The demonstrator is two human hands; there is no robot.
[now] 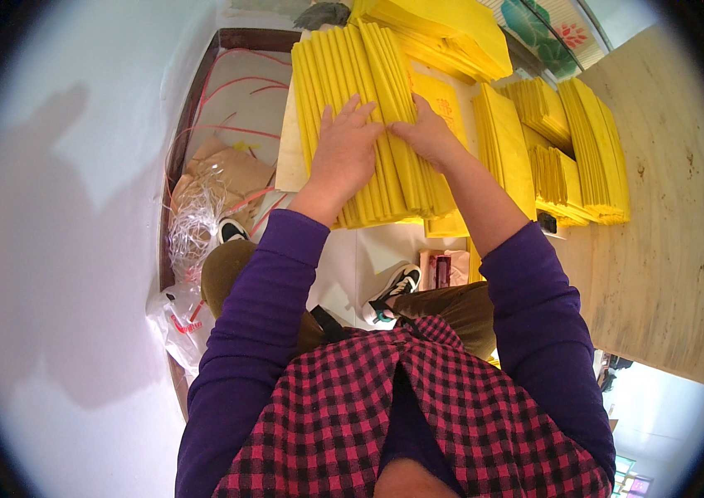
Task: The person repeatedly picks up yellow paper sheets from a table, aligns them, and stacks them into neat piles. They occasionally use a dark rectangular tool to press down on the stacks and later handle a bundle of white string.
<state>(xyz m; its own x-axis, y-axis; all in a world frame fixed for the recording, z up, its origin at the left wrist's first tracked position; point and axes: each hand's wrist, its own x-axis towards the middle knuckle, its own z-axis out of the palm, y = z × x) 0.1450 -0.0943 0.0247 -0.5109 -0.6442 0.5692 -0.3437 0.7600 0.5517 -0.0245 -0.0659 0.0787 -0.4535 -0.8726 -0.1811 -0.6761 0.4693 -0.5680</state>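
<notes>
A row of yellow folded sheets (pixel 327 75) lies fanned out in overlapping folds on a pale board (pixel 290 158). My left hand (pixel 347 149) rests flat on the folds with its fingers stretched out. At the row's right side my right hand (pixel 431 133) has its thumb on the top and its fingers along the side, closed on the last folds. Its fingertips are partly hidden. Just right of it lies a yellow sheet with a red print (pixel 449 108). I cannot tell whether the sheets are paper, cloth or plastic.
More yellow stacks stand behind (pixel 451 37) and to the right (pixel 596 149), beside a wooden panel (pixel 659 183). On the floor at left are red straps (pixel 236 130), a tangle of clear strips (pixel 198 207) and a white plastic bag (pixel 184 324). A pale wall (pixel 53 249) rises at left.
</notes>
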